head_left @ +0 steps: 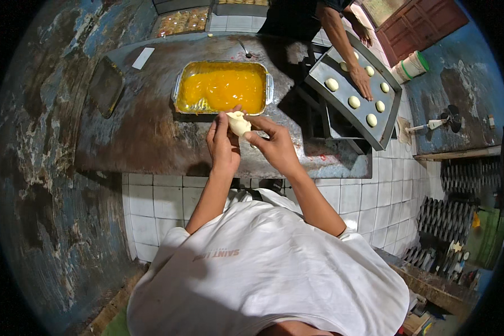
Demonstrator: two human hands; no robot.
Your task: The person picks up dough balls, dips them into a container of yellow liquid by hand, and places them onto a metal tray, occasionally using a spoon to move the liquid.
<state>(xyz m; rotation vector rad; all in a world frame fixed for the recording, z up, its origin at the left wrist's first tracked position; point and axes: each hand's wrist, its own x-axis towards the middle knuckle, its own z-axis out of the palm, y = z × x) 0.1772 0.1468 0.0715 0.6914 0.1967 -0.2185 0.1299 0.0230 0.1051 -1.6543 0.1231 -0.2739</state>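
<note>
we are holding the dough [239, 124] over the table [137, 131], just in front of the pan [270, 89], our left hand [224, 143] and right hand [277, 147] both grasping it with their fingers. the pan is holding orange filling [235, 87], thinner in its near left corner. to the right, a tray [343, 93] is carrying pale balls [354, 102], a co-worker's hand [360, 84] extending among them. beyond, a bucket [413, 65] is standing, contents hidden.
</note>
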